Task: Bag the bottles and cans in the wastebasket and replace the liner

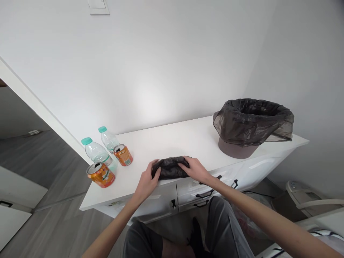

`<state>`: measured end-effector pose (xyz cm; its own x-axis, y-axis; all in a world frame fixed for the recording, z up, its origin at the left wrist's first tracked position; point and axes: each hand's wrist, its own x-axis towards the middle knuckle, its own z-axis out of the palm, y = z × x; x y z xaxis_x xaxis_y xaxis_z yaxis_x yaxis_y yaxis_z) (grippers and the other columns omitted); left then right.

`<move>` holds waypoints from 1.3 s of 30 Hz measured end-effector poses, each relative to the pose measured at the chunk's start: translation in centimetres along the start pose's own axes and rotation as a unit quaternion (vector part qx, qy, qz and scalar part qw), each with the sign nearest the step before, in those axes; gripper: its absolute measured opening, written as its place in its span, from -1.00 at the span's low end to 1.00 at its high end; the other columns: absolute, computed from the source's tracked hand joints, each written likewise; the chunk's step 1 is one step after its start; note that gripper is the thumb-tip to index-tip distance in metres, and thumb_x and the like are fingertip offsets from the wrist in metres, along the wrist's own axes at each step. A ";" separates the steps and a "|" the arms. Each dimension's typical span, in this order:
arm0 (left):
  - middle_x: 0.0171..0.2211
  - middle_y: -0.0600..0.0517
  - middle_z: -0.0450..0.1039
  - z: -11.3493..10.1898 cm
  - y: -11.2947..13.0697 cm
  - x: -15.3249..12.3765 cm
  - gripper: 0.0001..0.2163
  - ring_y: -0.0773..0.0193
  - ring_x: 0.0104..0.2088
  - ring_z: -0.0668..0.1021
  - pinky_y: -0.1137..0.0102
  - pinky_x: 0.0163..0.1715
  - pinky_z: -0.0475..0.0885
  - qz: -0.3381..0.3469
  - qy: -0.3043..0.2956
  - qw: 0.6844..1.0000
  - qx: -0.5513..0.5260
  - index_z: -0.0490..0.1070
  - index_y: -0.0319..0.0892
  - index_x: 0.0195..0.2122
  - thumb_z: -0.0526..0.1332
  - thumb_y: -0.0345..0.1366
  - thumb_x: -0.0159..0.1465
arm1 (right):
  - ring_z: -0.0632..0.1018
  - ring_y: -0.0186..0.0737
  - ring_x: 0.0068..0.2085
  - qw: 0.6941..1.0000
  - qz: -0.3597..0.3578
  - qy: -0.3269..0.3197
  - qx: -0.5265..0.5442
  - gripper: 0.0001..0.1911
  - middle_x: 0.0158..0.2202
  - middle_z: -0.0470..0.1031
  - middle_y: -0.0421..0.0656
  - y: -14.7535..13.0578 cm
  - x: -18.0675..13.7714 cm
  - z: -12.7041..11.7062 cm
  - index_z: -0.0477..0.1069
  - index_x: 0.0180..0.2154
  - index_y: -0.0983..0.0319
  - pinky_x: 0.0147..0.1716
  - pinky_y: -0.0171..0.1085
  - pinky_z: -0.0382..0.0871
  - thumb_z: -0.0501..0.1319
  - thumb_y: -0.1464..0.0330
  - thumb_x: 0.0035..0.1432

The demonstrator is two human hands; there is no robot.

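A bundle of black plastic bag [172, 168], folded into a long strip, lies at the front edge of the white cabinet top. My left hand [149, 179] grips its left end, thumb on top and fingers partly hidden behind. At the right end my right hand [195, 170] holds it the same way. To the right stands a brown trash bin [238, 148], lined with a dark see-through bag [242, 127] folded over its rim. The bin's inside is too dark to make out.
At the cabinet top's [172, 138] left end stand two orange soda cans, a nearer one [101, 175] and a farther one [123, 155]. Behind them are two clear bottles [96, 152] with teal caps. Drawer handles [204, 194] stick out below. A wall rises behind.
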<state>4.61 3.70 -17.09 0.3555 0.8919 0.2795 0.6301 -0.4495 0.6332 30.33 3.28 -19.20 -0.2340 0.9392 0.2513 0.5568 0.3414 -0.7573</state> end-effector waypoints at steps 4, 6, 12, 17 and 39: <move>0.34 -0.23 0.36 0.4 1.2 1.3 -0.47 -0.06 0.36 0.40 -0.03 0.29 0.35 0.111 0.089 0.975 0.173 0.15 -0.14 0.44 0.04 -0.35 0.44 | 0.55 0.08 0.11 0.989 0.040 0.088 -0.115 -0.39 0.21 0.46 0.11 -0.2 0.9 1.7 0.22 0.36 0.27 0.04 -0.04 0.47 0.17 0.41 0.31; 0.42 -0.18 0.26 1.0 1.5 1.9 -0.49 -0.04 0.44 0.27 -0.05 0.39 0.21 0.183 0.057 0.952 0.238 0.20 -0.13 0.43 -0.01 -0.39 0.46 | 0.45 0.11 0.26 0.975 -0.009 0.106 -0.195 -0.35 0.32 0.34 0.15 -0.7 1.1 2.2 0.17 0.41 0.27 0.18 0.02 0.39 0.10 0.50 0.31; 0.43 -0.14 0.25 3.8 -1.6 3.4 -0.49 -0.05 0.48 0.20 -0.15 0.47 0.00 0.183 -0.058 0.942 0.274 0.14 -0.14 0.47 -0.05 -0.15 0.54 | 0.21 0.07 0.46 0.958 -0.097 0.042 -0.266 -0.50 0.40 0.32 0.01 -0.8 1.3 2.7 0.32 0.35 0.21 0.44 0.13 0.01 -0.06 0.37 0.49; 0.47 -0.06 0.16 4.5 -4.7 3.3 -0.47 0.00 0.49 0.16 -0.12 0.45 0.06 0.115 -0.073 0.959 0.247 0.06 -0.07 0.50 -0.12 -0.07 0.56 | 0.23 0.07 0.47 0.970 -0.033 0.000 -0.241 -0.44 0.45 0.24 0.00 1.7 1.2 2.7 0.24 0.42 0.23 0.45 0.15 0.01 -0.11 0.21 0.54; 0.41 -0.09 0.29 1.2 -6.1 0.6 -0.55 0.04 0.47 0.22 -0.06 0.41 0.25 -0.042 0.062 0.995 0.062 0.24 -0.05 0.37 -0.03 -0.04 0.54 | -0.04 0.36 0.52 0.957 0.092 0.114 -0.252 -0.31 0.50 0.10 0.03 0.9 4.0 7.5 0.28 0.40 0.10 0.37 0.50 -0.19 -0.07 -0.08 0.45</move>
<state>1.85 6.89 -21.65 0.2143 0.9225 0.3212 0.7368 -0.3685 0.5669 23.93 7.09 -23.42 0.0531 0.9489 0.3111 0.8989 0.0902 -0.4288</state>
